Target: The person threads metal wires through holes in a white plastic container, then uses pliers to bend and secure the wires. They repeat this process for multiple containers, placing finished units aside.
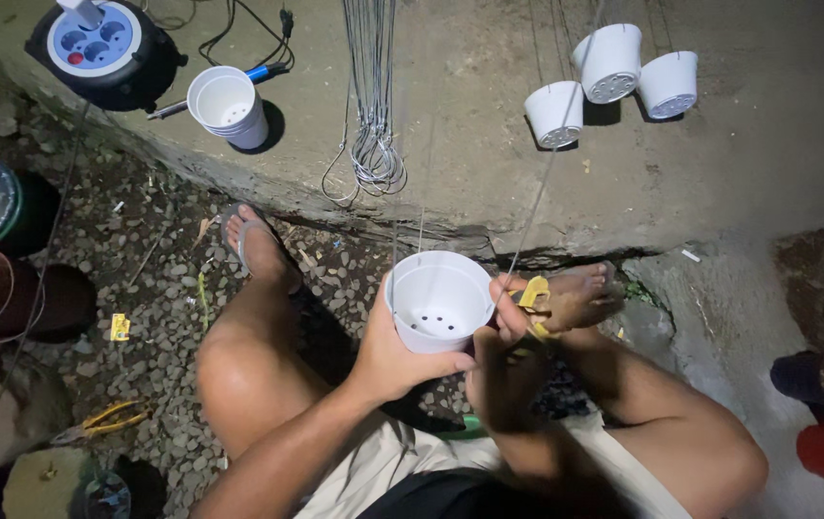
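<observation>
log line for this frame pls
left hand: holds white pot | right hand: yellow-handled tool at pot rim | wire: taut

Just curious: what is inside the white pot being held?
The white pot looks empty: only small drainage holes show in its bottom. The left hand covers part of its outer wall.

Cable reel [104,48] sitting on concrete ledge [470,144], top left. Stack of white pots [229,106] standing just beside it; blue pen [263,72] lying behind. Wire bundle [374,144] hanging mid-ledge. Three white pots [614,82] hanging upper right. Yellow pliers [109,418] lying on gravel [152,327], lower left.
</observation>
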